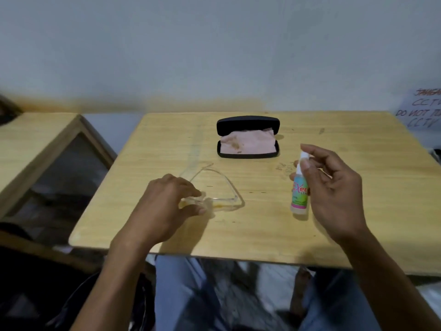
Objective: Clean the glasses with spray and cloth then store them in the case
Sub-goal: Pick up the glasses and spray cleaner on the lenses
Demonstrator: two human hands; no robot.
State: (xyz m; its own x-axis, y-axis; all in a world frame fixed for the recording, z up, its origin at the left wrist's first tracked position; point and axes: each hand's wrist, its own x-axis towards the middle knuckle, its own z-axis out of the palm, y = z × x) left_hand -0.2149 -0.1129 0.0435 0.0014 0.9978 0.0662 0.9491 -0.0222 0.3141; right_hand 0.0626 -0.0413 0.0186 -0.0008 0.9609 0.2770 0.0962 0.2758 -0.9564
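Behind glasses (pixel 214 187), open case (pixel 248 139), cloth (pixel 245 145).

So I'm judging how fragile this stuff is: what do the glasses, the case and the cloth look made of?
The glasses look like clear glossy plastic: the table's grain shows through the frame. The case has a matte black, leather-like shell; whether it is hard underneath can't be told. The cloth looks like soft pink fabric, probably microfibre: it lies wrinkled.

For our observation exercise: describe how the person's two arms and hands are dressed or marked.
Both the left hand and right hand are bare: no gloves, rings, watch or visible markings. Both forearms are uncovered as far as the frame shows, with no sleeves in view.
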